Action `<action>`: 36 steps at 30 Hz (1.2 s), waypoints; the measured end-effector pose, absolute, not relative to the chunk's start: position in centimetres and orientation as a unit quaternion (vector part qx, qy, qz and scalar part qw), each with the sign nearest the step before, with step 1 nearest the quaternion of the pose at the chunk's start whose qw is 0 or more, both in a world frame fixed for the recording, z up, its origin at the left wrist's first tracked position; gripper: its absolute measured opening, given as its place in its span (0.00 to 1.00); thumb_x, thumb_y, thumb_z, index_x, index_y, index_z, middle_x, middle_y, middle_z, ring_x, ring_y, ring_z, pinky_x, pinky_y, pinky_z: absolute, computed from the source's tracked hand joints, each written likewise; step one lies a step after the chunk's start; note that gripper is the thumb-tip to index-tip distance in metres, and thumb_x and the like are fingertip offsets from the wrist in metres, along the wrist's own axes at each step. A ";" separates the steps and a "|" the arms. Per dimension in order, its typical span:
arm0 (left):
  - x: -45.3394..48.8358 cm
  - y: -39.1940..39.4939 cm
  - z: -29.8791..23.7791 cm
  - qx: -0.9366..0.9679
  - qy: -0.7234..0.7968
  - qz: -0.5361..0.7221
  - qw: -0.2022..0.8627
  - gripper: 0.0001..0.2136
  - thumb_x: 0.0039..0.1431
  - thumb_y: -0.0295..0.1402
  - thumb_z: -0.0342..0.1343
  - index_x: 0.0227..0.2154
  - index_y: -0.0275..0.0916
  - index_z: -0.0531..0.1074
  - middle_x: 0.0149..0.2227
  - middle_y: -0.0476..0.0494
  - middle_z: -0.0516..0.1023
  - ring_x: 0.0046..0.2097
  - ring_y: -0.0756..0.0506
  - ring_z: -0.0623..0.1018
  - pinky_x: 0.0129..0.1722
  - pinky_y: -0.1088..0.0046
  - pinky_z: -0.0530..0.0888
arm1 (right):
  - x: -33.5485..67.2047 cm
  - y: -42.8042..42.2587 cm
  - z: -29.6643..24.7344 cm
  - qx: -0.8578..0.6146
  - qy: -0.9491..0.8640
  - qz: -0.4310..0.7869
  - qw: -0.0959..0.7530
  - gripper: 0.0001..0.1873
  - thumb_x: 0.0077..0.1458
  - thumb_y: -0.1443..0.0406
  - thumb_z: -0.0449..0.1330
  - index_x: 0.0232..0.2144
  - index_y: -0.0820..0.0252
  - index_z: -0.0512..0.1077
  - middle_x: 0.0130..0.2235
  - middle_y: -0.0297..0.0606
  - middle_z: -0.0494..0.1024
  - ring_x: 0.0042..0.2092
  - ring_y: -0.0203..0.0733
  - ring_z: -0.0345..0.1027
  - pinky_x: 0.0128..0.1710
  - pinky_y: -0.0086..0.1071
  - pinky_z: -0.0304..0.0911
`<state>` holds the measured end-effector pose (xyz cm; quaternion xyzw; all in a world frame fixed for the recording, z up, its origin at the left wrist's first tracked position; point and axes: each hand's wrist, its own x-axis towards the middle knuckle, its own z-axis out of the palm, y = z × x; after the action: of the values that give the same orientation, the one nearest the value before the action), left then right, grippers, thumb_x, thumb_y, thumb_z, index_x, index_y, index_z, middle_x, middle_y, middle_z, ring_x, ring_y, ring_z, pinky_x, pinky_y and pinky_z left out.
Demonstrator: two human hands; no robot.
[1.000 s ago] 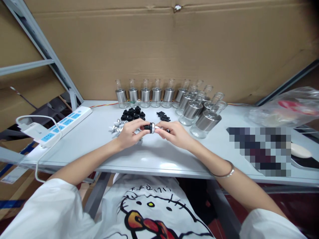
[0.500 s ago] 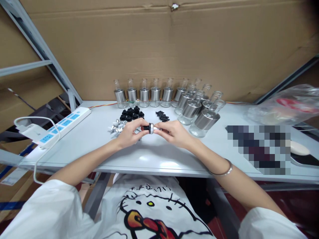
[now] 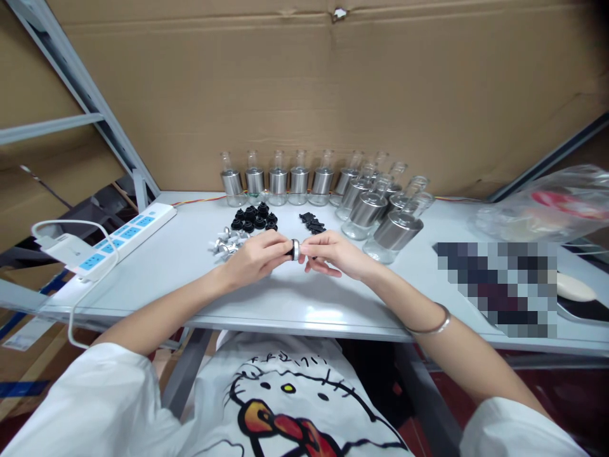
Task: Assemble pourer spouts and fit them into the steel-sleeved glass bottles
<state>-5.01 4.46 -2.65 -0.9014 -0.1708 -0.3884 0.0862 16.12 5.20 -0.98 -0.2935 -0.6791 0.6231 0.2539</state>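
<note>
Both my hands meet over the middle of the white table [image 3: 295,304] and pinch one small part between them, a black-and-silver cap piece [image 3: 294,249]. My left hand [image 3: 254,260] grips its black end from the left. My right hand [image 3: 333,254] holds the silver end with thumb and forefinger, the other fingers spread. Just behind my hands lie a pile of black round caps [image 3: 254,218], a small heap of black clips [image 3: 311,223] and some silver-white pieces [image 3: 226,243].
A row of glass bottles with silver sleeves [image 3: 290,181] lines the cardboard wall, with more bottles [image 3: 390,222] clustered at right. A white power strip [image 3: 118,238] lies at left. A plastic bag [image 3: 547,209] sits at far right.
My hands have kept hold of the small part and shifted slightly right; my right fingers have spread out from it, and the black end is now mostly hidden in my left fingers.
</note>
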 end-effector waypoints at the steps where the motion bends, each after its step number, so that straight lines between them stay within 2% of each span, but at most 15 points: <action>1: -5.0 4.4 -2.7 -0.902 -0.170 -0.387 0.085 0.05 0.64 0.28 0.50 0.38 0.35 0.70 0.33 0.41 0.76 0.34 0.49 0.74 0.32 0.75 0.72 | 16.2 5.3 -1.0 -0.289 -0.667 0.642 0.243 0.16 0.52 0.55 0.60 0.23 0.63 0.71 0.10 0.20 0.60 0.12 0.25 0.48 0.38 0.36 0.66; 3: -4.9 4.4 -2.8 -0.898 -0.171 -0.401 0.067 0.05 0.63 0.29 0.51 0.38 0.34 0.70 0.32 0.42 0.76 0.33 0.50 0.74 0.32 0.76 0.72 | 16.2 5.5 -1.1 -0.284 -0.658 0.658 0.231 0.16 0.53 0.55 0.59 0.23 0.62 0.71 0.10 0.20 0.60 0.12 0.25 0.46 0.39 0.36 0.66; 6: -4.9 4.6 -3.1 -0.885 -0.191 -0.424 0.014 0.05 0.62 0.29 0.53 0.38 0.34 0.70 0.31 0.44 0.75 0.30 0.52 0.73 0.32 0.77 0.71 | 16.1 5.6 -1.3 -0.291 -0.691 0.615 0.247 0.17 0.54 0.53 0.59 0.24 0.61 0.69 0.11 0.19 0.58 0.13 0.26 0.46 0.35 0.34 0.65; 8: -5.1 4.8 -3.3 -0.880 -0.206 -0.427 -0.015 0.04 0.62 0.30 0.54 0.38 0.35 0.71 0.30 0.46 0.75 0.29 0.52 0.72 0.30 0.78 0.70 | 16.0 5.5 -1.5 -0.307 -0.724 0.559 0.263 0.18 0.55 0.53 0.57 0.24 0.61 0.68 0.13 0.21 0.58 0.15 0.26 0.46 0.27 0.29 0.59; 10: -5.3 5.0 -3.4 -0.879 -0.213 -0.426 -0.036 0.04 0.62 0.30 0.54 0.38 0.36 0.71 0.29 0.47 0.74 0.28 0.52 0.70 0.29 0.78 0.69 | 15.9 5.3 -1.6 -0.324 -0.765 0.482 0.281 0.18 0.57 0.53 0.55 0.25 0.62 0.68 0.16 0.24 0.59 0.18 0.27 0.47 0.22 0.27 0.49; 12: -5.5 5.2 -3.4 -0.879 -0.212 -0.424 -0.054 0.05 0.62 0.30 0.54 0.38 0.36 0.72 0.29 0.47 0.74 0.27 0.52 0.69 0.28 0.78 0.68 | 15.9 5.1 -1.8 -0.327 -0.813 0.375 0.302 0.18 0.59 0.54 0.54 0.26 0.62 0.69 0.19 0.26 0.59 0.20 0.28 0.48 0.22 0.27 0.45; 16: -5.8 5.4 -3.4 -0.881 -0.218 -0.407 -0.098 0.05 0.62 0.32 0.54 0.36 0.35 0.72 0.29 0.46 0.74 0.26 0.53 0.67 0.27 0.78 0.66 | 16.1 5.0 -2.1 -0.293 -0.888 0.173 0.311 0.20 0.63 0.55 0.50 0.26 0.62 0.68 0.19 0.28 0.59 0.21 0.30 0.49 0.25 0.27 0.46; 20: -5.8 5.3 -3.4 -0.875 -0.242 -0.402 -0.115 0.07 0.62 0.34 0.54 0.35 0.35 0.72 0.26 0.49 0.71 0.25 0.53 0.65 0.27 0.78 0.65 | 16.2 5.3 -2.4 -0.276 -0.911 0.072 0.299 0.21 0.64 0.54 0.47 0.25 0.61 0.67 0.20 0.31 0.61 0.22 0.32 0.52 0.26 0.28 0.46; 22: -5.6 5.1 -3.4 -0.874 -0.253 -0.401 -0.109 0.07 0.62 0.34 0.54 0.34 0.35 0.72 0.26 0.50 0.70 0.25 0.53 0.65 0.27 0.78 0.64 | 16.2 5.4 -2.4 -0.276 -0.909 0.089 0.301 0.21 0.64 0.55 0.48 0.25 0.61 0.67 0.20 0.30 0.61 0.22 0.32 0.51 0.26 0.28 0.46; 24: -5.3 4.8 -3.2 -0.875 -0.259 -0.399 -0.093 0.07 0.63 0.33 0.52 0.34 0.35 0.71 0.26 0.50 0.69 0.25 0.53 0.66 0.27 0.78 0.64 | 16.2 5.3 -2.3 -0.287 -0.895 0.155 0.306 0.20 0.63 0.55 0.49 0.26 0.61 0.68 0.19 0.28 0.59 0.21 0.31 0.50 0.26 0.28 0.46; 31: -5.0 4.2 -3.0 -0.898 -0.222 -0.380 0.000 0.07 0.66 0.31 0.47 0.36 0.36 0.69 0.32 0.44 0.74 0.34 0.50 0.72 0.34 0.75 0.70 | 16.1 5.1 -1.5 -0.326 -0.747 0.513 0.269 0.17 0.54 0.53 0.56 0.25 0.62 0.69 0.14 0.24 0.59 0.17 0.28 0.47 0.20 0.27 0.46; 33: -4.9 4.1 -3.1 -0.902 -0.217 -0.373 0.014 0.07 0.66 0.31 0.47 0.37 0.35 0.69 0.33 0.43 0.74 0.34 0.49 0.73 0.34 0.75 0.70 | 16.2 5.3 -1.3 -0.318 -0.721 0.563 0.248 0.17 0.53 0.54 0.57 0.24 0.62 0.69 0.12 0.22 0.57 0.15 0.27 0.46 0.21 0.28 0.50; 36: -4.7 4.1 -3.2 -0.897 -0.228 -0.378 0.008 0.06 0.65 0.30 0.48 0.37 0.35 0.68 0.30 0.46 0.73 0.31 0.51 0.72 0.30 0.78 0.69 | 16.1 5.6 -1.4 -0.304 -0.716 0.583 0.236 0.18 0.53 0.53 0.56 0.23 0.61 0.69 0.11 0.20 0.53 0.15 0.27 0.45 0.27 0.31 0.60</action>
<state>-4.73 4.06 -3.20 -0.8973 -0.2279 -0.3779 0.0083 16.13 5.60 -1.39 -0.3045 -0.7156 0.5828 0.2356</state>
